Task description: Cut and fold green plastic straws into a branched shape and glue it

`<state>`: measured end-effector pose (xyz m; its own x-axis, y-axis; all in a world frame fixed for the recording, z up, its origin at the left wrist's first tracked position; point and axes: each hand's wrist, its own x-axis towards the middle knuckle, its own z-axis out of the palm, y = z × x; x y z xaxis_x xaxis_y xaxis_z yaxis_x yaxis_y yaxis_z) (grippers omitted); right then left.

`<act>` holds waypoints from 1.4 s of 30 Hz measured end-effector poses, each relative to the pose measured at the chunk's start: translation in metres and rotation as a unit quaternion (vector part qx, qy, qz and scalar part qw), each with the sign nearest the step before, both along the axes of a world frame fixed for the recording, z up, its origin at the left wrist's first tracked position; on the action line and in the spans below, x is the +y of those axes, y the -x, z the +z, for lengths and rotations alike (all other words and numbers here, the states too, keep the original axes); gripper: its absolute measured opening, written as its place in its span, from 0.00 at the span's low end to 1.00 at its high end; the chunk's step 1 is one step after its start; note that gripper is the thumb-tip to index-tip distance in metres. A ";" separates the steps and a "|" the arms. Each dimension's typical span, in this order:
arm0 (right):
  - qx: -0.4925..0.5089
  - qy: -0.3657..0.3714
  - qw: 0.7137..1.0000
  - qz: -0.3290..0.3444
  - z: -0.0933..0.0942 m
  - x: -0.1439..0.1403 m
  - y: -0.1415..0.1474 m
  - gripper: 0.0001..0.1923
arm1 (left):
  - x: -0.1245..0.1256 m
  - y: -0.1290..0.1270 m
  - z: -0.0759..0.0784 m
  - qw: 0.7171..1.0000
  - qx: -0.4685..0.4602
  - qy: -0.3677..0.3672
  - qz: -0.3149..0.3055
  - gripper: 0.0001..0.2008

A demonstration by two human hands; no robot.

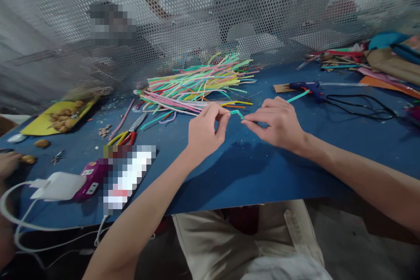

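Where left hand (206, 129) meets right hand (278, 122), teal straw (236, 113) mostly hidden, far end poking out.

1. The desk (262, 170) has a matt blue, smooth top.
2. The straws (197, 83) look like thin, slightly glossy plastic in pastel colours.
3. The screen (210, 13) behind is perforated metal mesh, dull grey.
4. The charger (59, 185) is smooth white plastic.
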<state>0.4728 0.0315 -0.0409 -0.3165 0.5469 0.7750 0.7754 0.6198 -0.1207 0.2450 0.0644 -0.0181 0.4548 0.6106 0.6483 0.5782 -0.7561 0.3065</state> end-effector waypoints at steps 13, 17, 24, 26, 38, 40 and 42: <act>-0.020 -0.004 1.000 -0.023 0.021 -0.005 -0.009 0.07 | -0.001 0.010 0.014 0.957 0.231 -0.162 -0.064 0.08; 0.123 0.158 0.976 0.086 0.023 0.003 -0.012 0.09 | 0.003 0.013 0.011 0.975 0.147 -0.030 -0.167 0.06; 0.246 0.203 0.943 0.096 0.019 0.003 -0.005 0.08 | 0.000 0.006 0.007 0.970 -0.057 0.108 -0.211 0.08; 0.243 0.183 0.949 0.083 0.015 0.002 -0.001 0.08 | -0.002 0.002 0.004 0.968 -0.100 0.148 -0.177 0.10; -0.078 -0.031 0.995 -0.049 0.018 -0.011 -0.010 0.08 | 0.001 0.004 0.003 0.998 0.060 -0.021 0.009 0.09; -0.091 -0.033 0.994 -0.053 0.020 -0.011 -0.013 0.08 | 0.000 0.004 0.003 0.990 0.126 -0.063 0.029 0.08; -0.091 -0.027 0.994 -0.047 0.020 -0.010 -0.014 0.09 | -0.002 0.003 0.002 0.980 0.176 -0.092 0.032 0.08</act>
